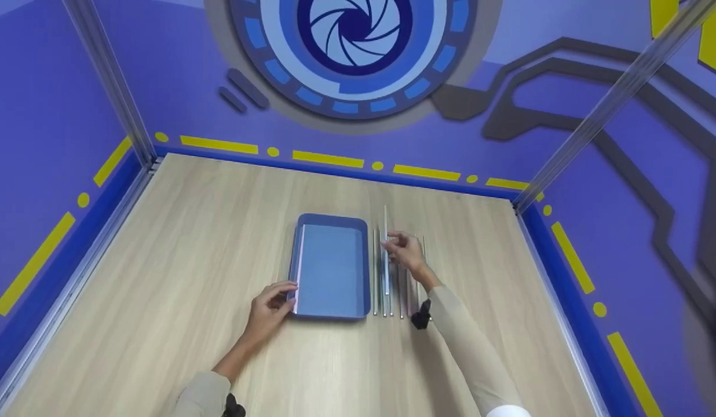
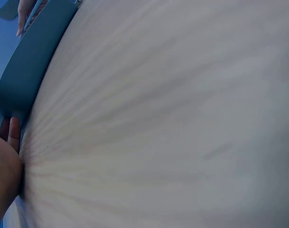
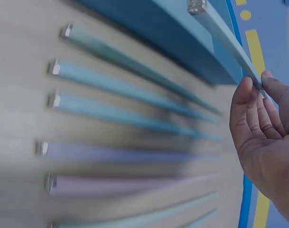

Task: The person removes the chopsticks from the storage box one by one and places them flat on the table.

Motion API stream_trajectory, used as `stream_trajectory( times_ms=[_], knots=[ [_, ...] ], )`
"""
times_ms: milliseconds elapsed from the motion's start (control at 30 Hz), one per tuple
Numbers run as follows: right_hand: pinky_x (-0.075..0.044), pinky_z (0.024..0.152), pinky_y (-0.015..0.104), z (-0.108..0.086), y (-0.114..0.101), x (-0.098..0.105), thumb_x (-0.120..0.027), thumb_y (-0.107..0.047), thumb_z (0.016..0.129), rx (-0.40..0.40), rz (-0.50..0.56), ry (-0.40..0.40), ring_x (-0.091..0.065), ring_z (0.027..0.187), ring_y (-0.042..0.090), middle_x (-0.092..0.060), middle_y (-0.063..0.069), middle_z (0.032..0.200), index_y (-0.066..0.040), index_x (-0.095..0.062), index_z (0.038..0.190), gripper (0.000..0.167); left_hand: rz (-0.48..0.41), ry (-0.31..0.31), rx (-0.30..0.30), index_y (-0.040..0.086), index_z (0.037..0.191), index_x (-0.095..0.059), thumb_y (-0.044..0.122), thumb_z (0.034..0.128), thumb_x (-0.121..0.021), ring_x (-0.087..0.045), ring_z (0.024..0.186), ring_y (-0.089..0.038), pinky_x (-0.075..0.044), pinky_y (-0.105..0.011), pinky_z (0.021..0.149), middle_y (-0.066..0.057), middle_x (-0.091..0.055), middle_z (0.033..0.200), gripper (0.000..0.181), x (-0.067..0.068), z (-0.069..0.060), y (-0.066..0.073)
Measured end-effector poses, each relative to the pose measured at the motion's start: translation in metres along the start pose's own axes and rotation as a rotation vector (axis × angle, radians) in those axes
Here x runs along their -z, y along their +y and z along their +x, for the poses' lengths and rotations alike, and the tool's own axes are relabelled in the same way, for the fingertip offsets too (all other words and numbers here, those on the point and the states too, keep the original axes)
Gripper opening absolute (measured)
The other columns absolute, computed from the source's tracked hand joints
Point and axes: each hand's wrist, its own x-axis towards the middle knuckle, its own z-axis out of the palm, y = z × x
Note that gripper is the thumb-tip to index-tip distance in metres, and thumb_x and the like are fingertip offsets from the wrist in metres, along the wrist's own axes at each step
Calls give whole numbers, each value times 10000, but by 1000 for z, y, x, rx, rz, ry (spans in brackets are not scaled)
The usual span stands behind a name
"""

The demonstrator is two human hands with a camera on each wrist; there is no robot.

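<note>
A blue rectangular tray (image 1: 335,266) lies on the wooden table, and a pale pink chopstick (image 1: 300,260) lies inside it along the left wall. My left hand (image 1: 269,307) grips the tray's left wall near its front corner; the left wrist view shows fingers against the outer wall (image 2: 28,71). Just right of the tray, my right hand (image 1: 405,250) pinches a light blue chopstick (image 1: 386,272) between thumb and fingers, raised above the table. Below it, several chopsticks in green, blue, purple and pink, including a purple one (image 3: 111,153), lie side by side with silver ends.
Purple-blue printed walls (image 1: 178,69) enclose the table (image 1: 219,220) at the back and both sides. Metal posts (image 1: 112,75) stand at the back corners. A dark strap piece (image 1: 420,315) on my right wrist is close to the lying chopsticks.
</note>
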Motion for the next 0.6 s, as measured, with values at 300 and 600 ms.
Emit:
stream_trajectory(
  times_ms=[300, 600],
  knots=[
    [-604, 678, 271, -4, 13, 43, -680, -69, 975, -8, -29, 13, -642, 695, 91, -689, 66, 935, 100, -557, 1336, 418, -1, 1, -14, -11, 1147, -724, -25, 905, -724, -647, 1003, -343, -534, -155, 724, -196, -696, 1230, 243, 1, 2, 3],
    [-606, 651, 240, -12, 32, 88, -689, -83, 970, -41, -165, 56, -662, 696, 70, -698, 52, 907, 84, -577, 1322, 405, 12, 7, -8, -29, 1137, -724, -50, 889, -729, -661, 991, -291, -537, -165, 710, -201, -700, 1218, 249, 1, 1, 4]
  ],
)
